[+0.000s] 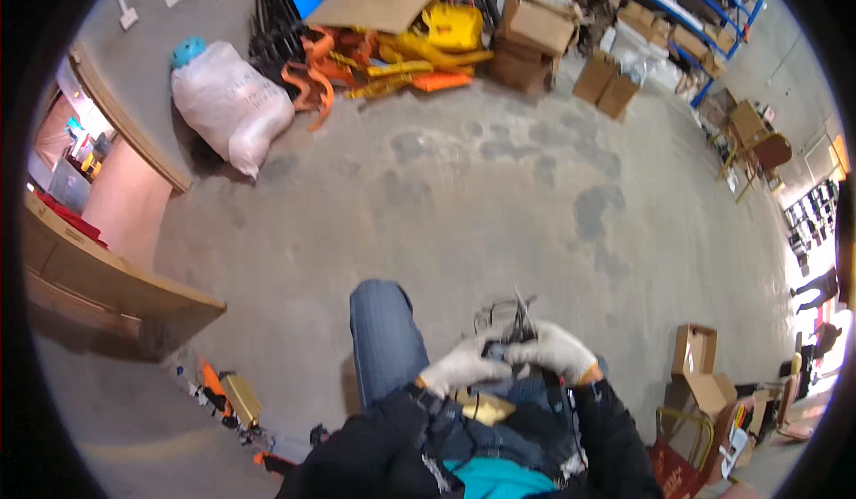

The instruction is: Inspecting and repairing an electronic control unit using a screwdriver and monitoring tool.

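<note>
From afar, I have the left hand (466, 366) and right hand (555, 349) in one grip, clamped on a dark object (518, 329) right of the bent knee (385, 325), apparently to steady it.

Seen from above, a seated person's two arms reach out from the near edge in black sleeves. The left arm (379, 437) slants far and to the right; the right arm (615, 432) angles far and to the left. Both hands wear pale gloves and nearly meet before the body. The left hand (465, 365) points rightward, the right hand (551, 352) leftward, fingers bent inward.
</note>
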Motion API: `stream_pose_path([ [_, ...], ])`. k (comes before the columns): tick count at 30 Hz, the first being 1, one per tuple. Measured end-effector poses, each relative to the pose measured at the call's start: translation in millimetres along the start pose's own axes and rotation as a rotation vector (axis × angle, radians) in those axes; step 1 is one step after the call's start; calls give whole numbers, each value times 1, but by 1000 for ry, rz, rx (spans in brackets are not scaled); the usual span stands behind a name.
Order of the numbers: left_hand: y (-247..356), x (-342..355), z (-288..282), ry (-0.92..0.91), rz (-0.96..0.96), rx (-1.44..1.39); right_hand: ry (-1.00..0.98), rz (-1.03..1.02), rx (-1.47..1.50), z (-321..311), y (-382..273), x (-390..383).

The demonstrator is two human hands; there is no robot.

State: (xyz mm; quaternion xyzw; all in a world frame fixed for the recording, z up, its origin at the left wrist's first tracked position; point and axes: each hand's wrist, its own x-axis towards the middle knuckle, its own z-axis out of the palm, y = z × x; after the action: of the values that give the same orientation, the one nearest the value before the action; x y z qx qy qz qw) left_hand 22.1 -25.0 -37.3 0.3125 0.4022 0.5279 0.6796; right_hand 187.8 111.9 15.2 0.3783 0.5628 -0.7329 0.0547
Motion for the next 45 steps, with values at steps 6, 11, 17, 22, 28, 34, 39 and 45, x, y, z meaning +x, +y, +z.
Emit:
stream_pose_path([
  [6, 18, 5, -12, 59, -177, 150, 63, 85, -117, 2, -25, 6],
  [11, 0, 11, -23, 76, -171, 227, 110, 90, -197, 1, -26, 3],
  [17, -9, 6, -24, 87, -178, 238, 87, 81, -173, 3, -26, -2],
  [22, 1, 5, -20, 148, -195, 113, 181, 14, -287, -10, -14, -11],
  [28, -4, 10, -22, 316, -127, -1, 412, -26, 268, -42, 37, -17],
  [34, 8, 17, -30, 402, -69, 212, 342, -2, 344, -29, 33, -42],
  [39, 11, 34, -45, 447, 20, 195, 421, -3, 149, -10, 25, -56],
  [45, 12, 38, -54, 541, -36, 309, 398, -68, -73, 8, -1, -84],
])
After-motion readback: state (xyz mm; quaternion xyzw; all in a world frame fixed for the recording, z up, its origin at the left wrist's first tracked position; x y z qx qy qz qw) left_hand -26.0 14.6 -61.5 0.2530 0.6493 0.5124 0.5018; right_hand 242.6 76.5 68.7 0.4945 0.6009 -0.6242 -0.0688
